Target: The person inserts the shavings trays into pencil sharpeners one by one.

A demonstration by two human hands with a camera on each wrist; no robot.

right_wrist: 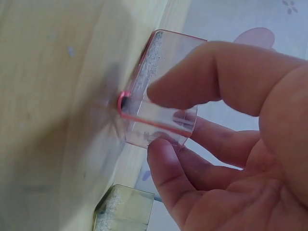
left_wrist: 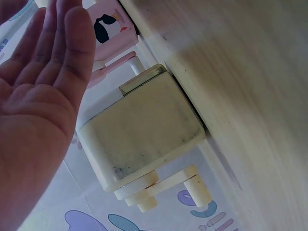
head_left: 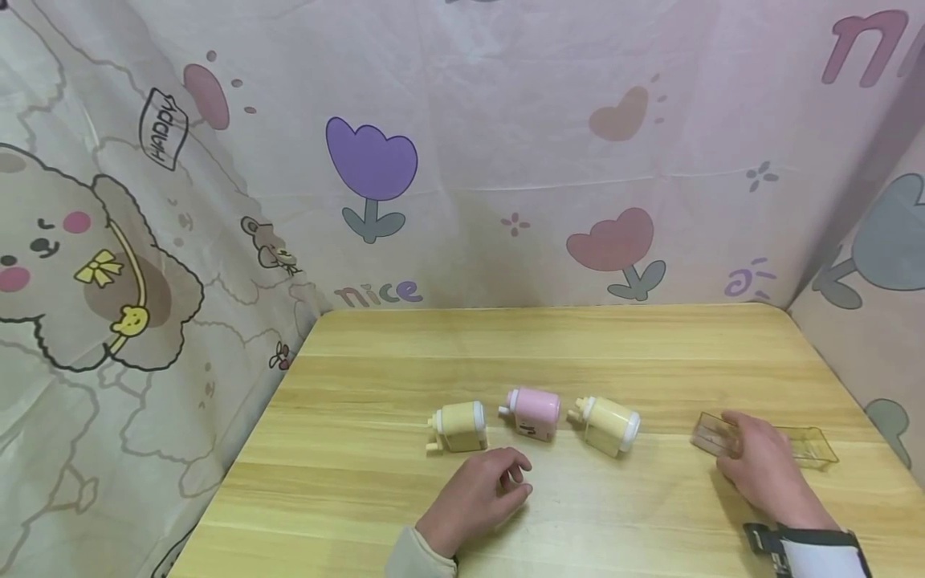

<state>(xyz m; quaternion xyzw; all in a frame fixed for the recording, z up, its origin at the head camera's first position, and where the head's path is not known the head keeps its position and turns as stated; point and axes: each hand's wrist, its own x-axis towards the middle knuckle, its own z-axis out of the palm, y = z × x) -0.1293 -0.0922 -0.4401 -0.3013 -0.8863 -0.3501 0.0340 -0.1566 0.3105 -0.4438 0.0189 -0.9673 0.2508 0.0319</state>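
Observation:
Three hand-crank pencil sharpeners lie on their sides across the table's middle: a yellow sharpener at left, a pink sharpener in the centre and another yellow sharpener at right. My left hand is just in front of the left and pink ones, fingers loosely bent and holding nothing. In the left wrist view the left sharpener shows its crank. At the right, my right hand pinches a clear pink-tinted shavings drawer between thumb and fingers. A yellowish clear drawer lies close by.
The wood-grain table ends at a printed cloth hung behind it and along both sides. Transparent yellowish plastic extends to the right of my right hand, near the table's right edge.

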